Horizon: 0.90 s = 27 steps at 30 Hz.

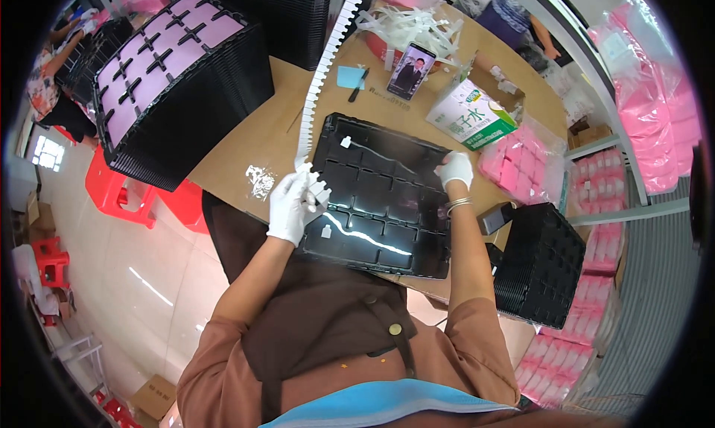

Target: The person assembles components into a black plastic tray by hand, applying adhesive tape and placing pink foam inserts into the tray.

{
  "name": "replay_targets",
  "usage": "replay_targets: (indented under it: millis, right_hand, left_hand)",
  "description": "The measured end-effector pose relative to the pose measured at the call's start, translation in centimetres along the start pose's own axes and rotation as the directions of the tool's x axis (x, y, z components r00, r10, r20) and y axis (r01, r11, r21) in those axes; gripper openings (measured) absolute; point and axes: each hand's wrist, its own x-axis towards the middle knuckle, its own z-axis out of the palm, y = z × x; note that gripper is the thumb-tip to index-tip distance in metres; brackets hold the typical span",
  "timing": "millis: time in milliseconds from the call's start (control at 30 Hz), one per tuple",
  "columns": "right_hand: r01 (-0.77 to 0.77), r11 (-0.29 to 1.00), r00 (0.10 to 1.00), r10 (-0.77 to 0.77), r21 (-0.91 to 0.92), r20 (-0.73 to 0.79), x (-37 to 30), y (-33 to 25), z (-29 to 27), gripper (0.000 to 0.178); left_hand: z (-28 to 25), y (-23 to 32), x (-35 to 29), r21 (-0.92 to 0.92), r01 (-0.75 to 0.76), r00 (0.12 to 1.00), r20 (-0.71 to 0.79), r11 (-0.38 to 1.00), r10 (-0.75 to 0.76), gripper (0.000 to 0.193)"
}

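Note:
A black plastic tray (402,176) divided into shallow compartments lies on the brown-topped table before me. My left hand (289,208), in a white glove, is closed on a long white strip of small tabs (316,93) at the tray's left edge. The strip runs from my fingers up past the far side of the table. My right hand (456,170), also gloved, rests at the tray's far right corner with its fingers curled; what they hold, if anything, is hidden. One small white tab (345,142) lies on the tray's far left, another (326,232) on its near left.
Tall stacks of black trays (186,108) stand at left, a smaller stack (540,268) at near right. A phone (411,72), a carton (471,115), a knife (359,85), white strip scraps (417,32) and pink bagged pieces (521,163) sit beyond the tray. Red stools (119,189) stand left.

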Motion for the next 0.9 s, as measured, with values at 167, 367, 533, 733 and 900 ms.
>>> replay_targets:
  millis: [167,367,533,733,900]
  right_hand:
    - [0.239,0.744,0.964,-0.26,0.625,-0.058,-6.3,-7.8,-2.0,0.026]
    - [-0.141,0.317,0.812,-0.505,0.938,0.293,-14.4,-15.7,-1.3,0.017]
    - [-0.302,0.174,0.792,-0.501,0.937,0.348,-14.7,-16.1,-0.3,0.009]
    - [-0.027,0.191,0.828,-0.546,0.981,0.13,-15.4,-15.6,0.0,0.007]
    - [0.195,0.319,0.908,-0.416,0.927,-0.048,-16.6,-12.1,-4.0,0.008]
  left_hand:
    - [0.6,-0.5,-0.4,0.1,-0.058,0.998,0.019,0.993,0.057,0.021]
    - [0.5,-0.4,-0.8,0.1,-0.093,0.996,0.017,0.991,0.092,0.02]
    - [0.0,-0.1,-1.0,0.073,-0.077,0.997,0.011,0.994,0.076,0.02]
    - [-0.4,-0.8,-1.1,0.034,0.006,1.0,0.015,0.999,-0.006,0.02]
    - [-0.8,-1.0,-0.7,-0.081,0.012,1.0,-0.001,0.997,-0.012,0.021]
